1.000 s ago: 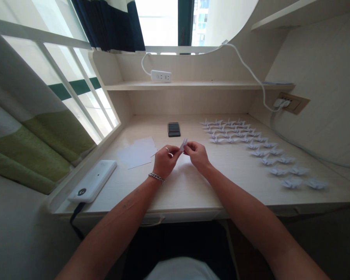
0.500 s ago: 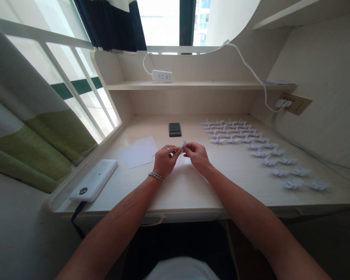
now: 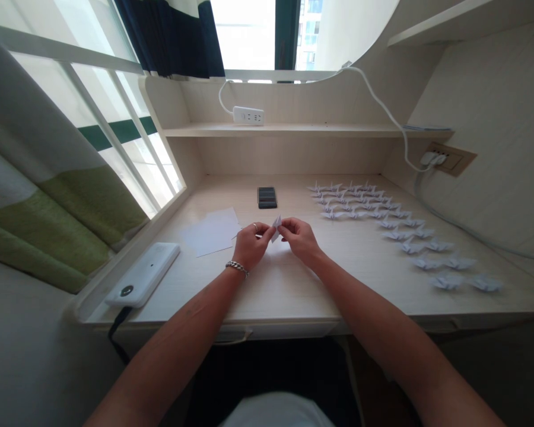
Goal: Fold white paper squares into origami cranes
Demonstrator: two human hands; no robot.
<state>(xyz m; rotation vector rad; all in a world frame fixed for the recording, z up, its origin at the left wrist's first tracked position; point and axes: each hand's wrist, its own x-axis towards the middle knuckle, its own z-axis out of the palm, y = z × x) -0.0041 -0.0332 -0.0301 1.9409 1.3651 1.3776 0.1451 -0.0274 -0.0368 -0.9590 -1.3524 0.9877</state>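
Between my two hands, above the middle of the desk, is a small piece of folded white paper with a pointed top. My left hand, with a ring and a chain bracelet, pinches its left side. On the right side, the thumb and fingers of my right hand are closed on the same paper. Flat white paper sheets lie just left of my left hand. Rows of folded paper cranes stand on the desk to the right.
A small dark case lies behind my hands. At the left edge rests a white power bank with a dark cable. A white power strip sits on the shelf. White plugs fill a wall socket at the right.
The folded paper has turned between my fingers, so more of its broad face now shows. Both hands stay in nearly the same place.
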